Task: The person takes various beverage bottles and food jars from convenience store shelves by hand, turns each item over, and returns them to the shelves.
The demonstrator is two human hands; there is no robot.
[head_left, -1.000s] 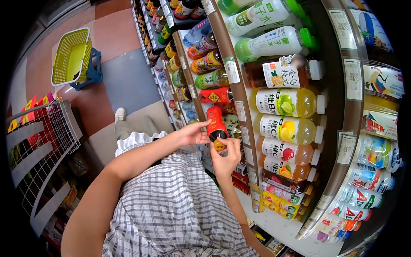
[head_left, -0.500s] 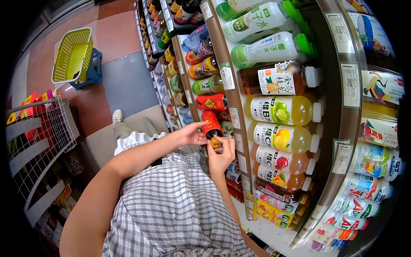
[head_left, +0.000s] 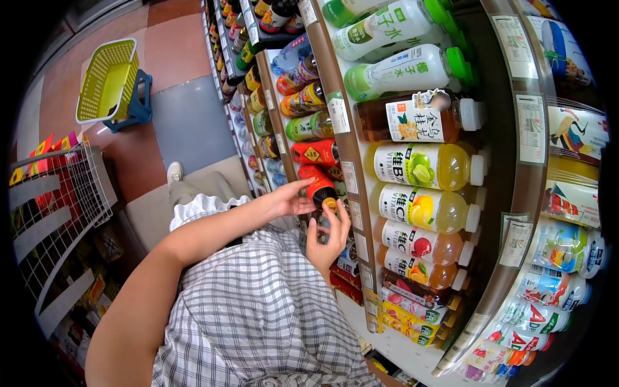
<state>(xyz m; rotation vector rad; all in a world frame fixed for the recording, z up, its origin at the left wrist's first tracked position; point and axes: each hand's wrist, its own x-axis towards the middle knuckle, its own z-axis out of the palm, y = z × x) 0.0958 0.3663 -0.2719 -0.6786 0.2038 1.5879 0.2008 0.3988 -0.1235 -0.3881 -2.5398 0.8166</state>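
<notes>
My left hand [head_left: 293, 198] is closed around a drink bottle [head_left: 317, 187] with a red label, dark contents and a yellow cap. The bottle is tilted, its cap pointing down toward my right hand [head_left: 330, 237]. That hand's fingertips are at the cap, while the thumb stands apart from it with the fingers spread. Just beyond the held bottle, another red-labelled bottle [head_left: 314, 153] sits in the shelf row. Part of the label is hidden by my left fingers.
Drink shelves [head_left: 354, 187] run along my right, with vitamin drinks [head_left: 416, 164] and green-capped coconut water bottles [head_left: 400, 72]. A yellow-green basket [head_left: 97, 118] sits on a blue stand [head_left: 137, 109] on the tiled floor. A wire rack [head_left: 61, 193] with packets is at left.
My right fingers have loosened from their pinch on the cap and spread apart. My left hand keeps the bottle in nearly the same place.
</notes>
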